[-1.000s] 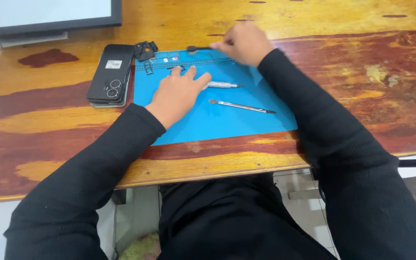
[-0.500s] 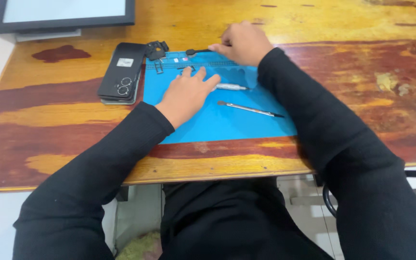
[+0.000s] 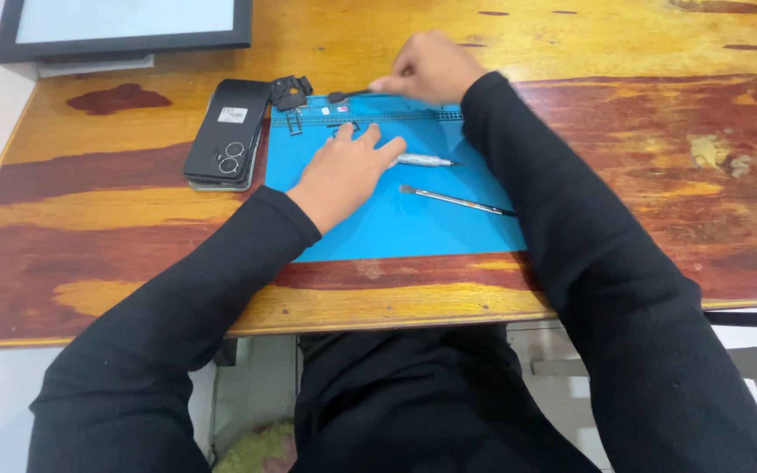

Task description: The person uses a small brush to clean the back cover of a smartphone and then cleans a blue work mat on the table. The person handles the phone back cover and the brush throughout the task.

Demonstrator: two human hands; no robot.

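1. Table (image 3: 116, 263): worn wood, red and yellow patches; your black sleeves cross its near edge.

2. Blue mat (image 3: 413, 232): lies flat mid-table and carries the tools.

3. Thin metal tool (image 3: 457, 201): lies loose on the mat, just right of your left hand, untouched.

4. Left hand (image 3: 343, 171): palm down on the mat, fingers apart and flat, holding nothing. It appears to steady the mat.

5. Silver driver (image 3: 424, 160): lies at your left fingertips; contact cannot be told.

6. Black phones (image 3: 228, 131): 2 stacked face down, just left of the mat, apart from both hands.

7. Small black part (image 3: 291, 90): sits at the mat's far left corner.

8. Right hand (image 3: 431, 68): at the mat's far edge, fingers pinched together on a dark slim tool (image 3: 350, 95) whose tip points left.

9. Framed screen (image 3: 124, 26): far left, well apart.

Step in hand, as judged: you are taking up the slim tool at the far rail. The next move calls for a firm pinch and a clean lift clear of the small parts in the tray row.
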